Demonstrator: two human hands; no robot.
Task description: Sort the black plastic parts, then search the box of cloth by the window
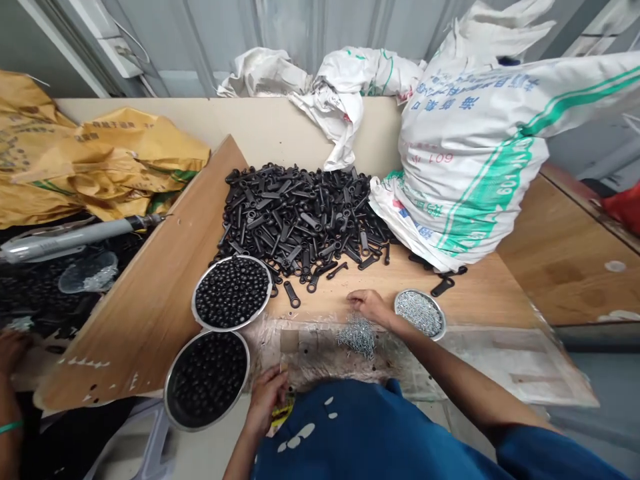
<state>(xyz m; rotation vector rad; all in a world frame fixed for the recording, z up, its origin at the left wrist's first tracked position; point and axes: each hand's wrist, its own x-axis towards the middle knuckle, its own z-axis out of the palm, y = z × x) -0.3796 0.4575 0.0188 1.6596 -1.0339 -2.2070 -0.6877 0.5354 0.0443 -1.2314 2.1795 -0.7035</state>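
Note:
My right hand (pixel 369 306) rests palm down on the wooden table, fingers curled over a loose heap of small silver screws (pixel 357 335); whether it pinches one is hidden. My left hand (pixel 266 397) sits near the table's front edge, closed on a small yellow and black object (pixel 283 413). A big pile of black plastic tags (pixel 300 220) lies just beyond my right hand. A small metal dish of screws (pixel 421 313) stands right of that hand.
Two metal bowls of black beads (pixel 233 292) (pixel 207 377) stand left of my hands. A full white woven sack (pixel 480 153) leans at the right. Yellow sacks (pixel 90 160) lie at the left. Another person's hand (pixel 13 347) shows at the left edge.

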